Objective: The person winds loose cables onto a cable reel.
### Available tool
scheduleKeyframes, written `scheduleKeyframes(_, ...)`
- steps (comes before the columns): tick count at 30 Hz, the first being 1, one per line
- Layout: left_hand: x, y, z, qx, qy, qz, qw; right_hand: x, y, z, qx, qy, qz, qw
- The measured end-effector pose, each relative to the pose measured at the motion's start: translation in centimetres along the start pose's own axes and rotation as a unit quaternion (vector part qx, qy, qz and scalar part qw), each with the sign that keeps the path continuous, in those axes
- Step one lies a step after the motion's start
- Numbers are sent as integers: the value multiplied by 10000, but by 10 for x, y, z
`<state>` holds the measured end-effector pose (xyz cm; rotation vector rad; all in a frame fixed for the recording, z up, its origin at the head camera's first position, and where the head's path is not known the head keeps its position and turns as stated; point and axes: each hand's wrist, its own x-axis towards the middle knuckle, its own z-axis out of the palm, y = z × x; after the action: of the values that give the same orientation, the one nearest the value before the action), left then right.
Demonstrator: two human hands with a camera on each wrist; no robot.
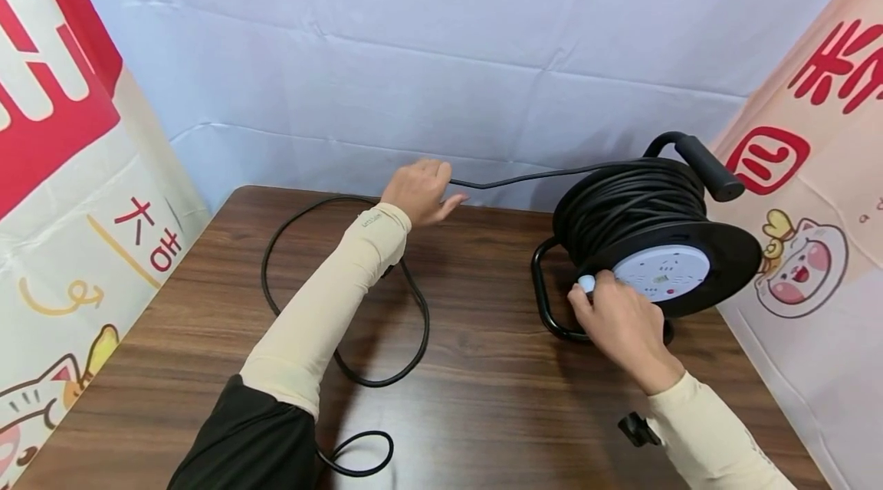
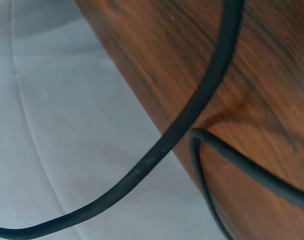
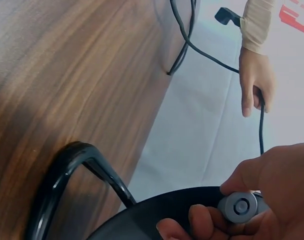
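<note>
A black cable reel (image 1: 638, 202) with a white socket face (image 1: 661, 272) stands on its tube frame (image 1: 545, 306) at the right of the wooden table (image 1: 483, 383). My right hand (image 1: 592, 289) pinches the small grey knob (image 3: 238, 206) on the reel's flange. A black cable (image 1: 524, 177) runs taut from the reel to my left hand (image 1: 438, 195), which grips it above the table's far edge. That hand (image 3: 254, 82) also shows in the right wrist view, with the cable hanging from its fingers. In the left wrist view the cable (image 2: 192, 110) crosses the table edge.
Slack cable lies in loops (image 1: 414, 306) on the table's left half and near the front edge (image 1: 359, 453). A black plug (image 1: 636, 429) lies by my right forearm. White cloth (image 1: 441, 53) hangs behind, with printed banners (image 1: 62, 168) on both sides.
</note>
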<state>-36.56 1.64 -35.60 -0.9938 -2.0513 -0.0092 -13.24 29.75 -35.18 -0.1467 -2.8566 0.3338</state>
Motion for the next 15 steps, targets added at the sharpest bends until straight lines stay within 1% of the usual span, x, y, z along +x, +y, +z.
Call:
scheduleKeyframes(4,4,2,-1,220,132,339,9991,1,-1,-4,9,66,-37,10000)
scheduleKeyframes(8,7,6,-2,172,325,546,9978,1,-2,-10,16,170,-77,9998)
scheduleKeyframes(11,11,9,-4,109,359,628,9973,2,-3,-14,14,248,-63,9997)
scheduleKeyframes(15,14,12,-5,89,293,630,9975,4,-3,-19,9,220,-14,9998)
